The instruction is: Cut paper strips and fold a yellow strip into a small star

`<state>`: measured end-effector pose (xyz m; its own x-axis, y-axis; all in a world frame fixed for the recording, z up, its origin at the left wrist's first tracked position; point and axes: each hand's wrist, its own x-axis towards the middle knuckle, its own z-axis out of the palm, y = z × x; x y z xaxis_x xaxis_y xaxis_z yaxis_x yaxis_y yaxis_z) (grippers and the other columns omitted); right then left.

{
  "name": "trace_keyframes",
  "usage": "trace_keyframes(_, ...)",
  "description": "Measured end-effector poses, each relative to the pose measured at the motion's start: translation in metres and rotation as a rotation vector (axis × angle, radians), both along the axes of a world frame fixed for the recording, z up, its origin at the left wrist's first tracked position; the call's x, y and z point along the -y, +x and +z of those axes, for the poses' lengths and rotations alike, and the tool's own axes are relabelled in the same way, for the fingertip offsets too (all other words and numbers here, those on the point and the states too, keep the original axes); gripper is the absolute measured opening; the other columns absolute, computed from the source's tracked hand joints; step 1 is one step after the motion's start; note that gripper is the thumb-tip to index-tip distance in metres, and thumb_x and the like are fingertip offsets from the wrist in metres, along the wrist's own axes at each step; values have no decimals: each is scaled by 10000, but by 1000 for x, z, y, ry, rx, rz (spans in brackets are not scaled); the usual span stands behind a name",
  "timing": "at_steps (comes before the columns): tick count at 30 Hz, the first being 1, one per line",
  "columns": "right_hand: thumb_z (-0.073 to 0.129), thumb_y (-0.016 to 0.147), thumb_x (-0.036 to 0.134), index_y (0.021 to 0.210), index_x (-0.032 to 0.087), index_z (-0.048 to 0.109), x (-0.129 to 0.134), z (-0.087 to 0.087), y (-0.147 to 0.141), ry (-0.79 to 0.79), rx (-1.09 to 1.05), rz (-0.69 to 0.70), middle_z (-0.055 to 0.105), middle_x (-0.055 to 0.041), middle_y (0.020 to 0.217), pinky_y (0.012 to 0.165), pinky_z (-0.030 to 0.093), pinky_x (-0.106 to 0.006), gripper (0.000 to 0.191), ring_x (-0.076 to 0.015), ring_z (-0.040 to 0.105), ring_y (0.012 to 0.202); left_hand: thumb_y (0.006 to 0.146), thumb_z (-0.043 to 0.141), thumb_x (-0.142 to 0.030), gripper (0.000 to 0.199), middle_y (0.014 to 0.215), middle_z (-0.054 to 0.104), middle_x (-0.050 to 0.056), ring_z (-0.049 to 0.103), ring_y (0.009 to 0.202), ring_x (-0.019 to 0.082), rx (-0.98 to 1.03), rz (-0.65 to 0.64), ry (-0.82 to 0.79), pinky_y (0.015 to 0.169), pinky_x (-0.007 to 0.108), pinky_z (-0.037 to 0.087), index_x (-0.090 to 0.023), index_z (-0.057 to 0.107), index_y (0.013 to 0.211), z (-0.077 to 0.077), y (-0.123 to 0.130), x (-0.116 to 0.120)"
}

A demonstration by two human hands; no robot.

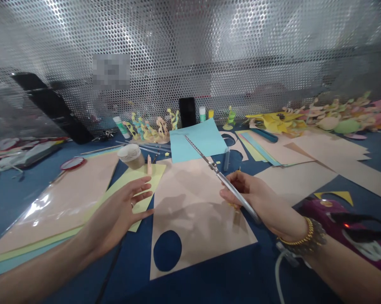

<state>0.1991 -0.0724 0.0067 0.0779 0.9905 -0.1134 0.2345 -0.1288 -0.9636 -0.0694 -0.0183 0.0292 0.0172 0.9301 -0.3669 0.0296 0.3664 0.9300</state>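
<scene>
My right hand (241,190) is closed around a long, thin silvery tool (220,173), which points up and to the left; it looks like tweezers. A small golden thing, too unclear to name, shows under its fingers. My left hand (127,207) has its fingers apart and holds nothing, over the left edge of a pale pink sheet (197,228). That sheet has a round hole near its lower left corner. Behind it lies a light blue sheet (197,141). Yellow-green paper (157,175) lies beyond my left fingertips, with a white-topped cup (131,155) on it.
Small paper figures (152,128), a black phone (187,112) and glue sticks (202,114) stand along the back. Wrapped coloured paper (66,198) lies left. At right are more sheets (298,181), yellow paper shapes (279,122) and a purple device with cables (323,211).
</scene>
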Motion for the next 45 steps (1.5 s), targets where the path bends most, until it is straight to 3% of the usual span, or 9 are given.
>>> trace_keyframes(4,666,740,352,825,187,533,0,0,0,-3,-25,8,518,19,670,488,359,-246,228,-107,461,558,781,608,-395,310,1278,527,95,461,1217,311,-17,-36,24,806,486,554,-273,654,1062,-1,-3,-4)
trace_keyframes(7,664,748,345,833,184,534,0,1,-1,-2,-23,12,525,13,699,507,365,-246,224,-106,461,579,799,586,-476,326,1295,545,81,457,1235,330,-234,-164,124,908,506,490,-304,661,1065,-4,-7,-2)
trace_keyframes(9,665,751,342,839,183,535,0,1,-1,-8,-21,14,530,11,711,515,365,-245,223,-106,462,589,738,666,-495,416,1330,538,67,431,1265,355,-480,-392,274,999,521,406,-331,648,1120,-7,-8,4)
trace_keyframes(13,671,748,343,849,174,534,0,0,0,-23,-31,24,530,10,723,529,362,-242,239,-101,456,603,523,793,-592,938,1503,356,50,271,1362,406,-856,-926,649,1094,612,170,-379,434,1362,-17,-4,15)
trace_keyframes(17,671,746,355,852,171,537,-1,-2,0,-2,-49,22,528,6,733,521,358,-240,252,-100,450,607,692,641,-647,857,1521,320,49,268,1381,344,-1015,-1165,711,1110,575,175,-347,319,1427,-29,-1,10)
trace_keyframes(26,679,739,352,826,179,515,-3,-3,0,-15,-155,33,502,31,700,504,344,-237,254,-82,418,561,808,628,-493,491,1345,571,-24,521,1224,235,-1073,-1059,936,1075,440,254,-385,514,1274,-44,-2,-7)
trace_keyframes(38,718,739,358,811,181,499,-3,0,3,-18,-315,22,483,50,649,532,334,-241,290,-76,418,560,847,632,-380,298,1121,719,-53,665,1001,150,-928,-923,1325,1018,345,298,-340,610,1142,-58,-2,-22)
trace_keyframes(41,729,741,350,837,177,514,-2,1,6,-13,-364,22,499,51,656,538,352,-229,292,-68,427,557,860,632,-320,172,969,764,-83,682,944,128,-855,-884,1396,1037,333,287,-324,653,1030,-53,5,-20)
trace_keyframes(45,736,744,322,873,167,546,-1,1,10,3,-368,1,535,43,690,546,382,-208,277,-59,458,565,842,664,-256,110,896,772,-79,690,892,111,-771,-894,1585,1050,310,283,-281,667,950,-32,16,-14)
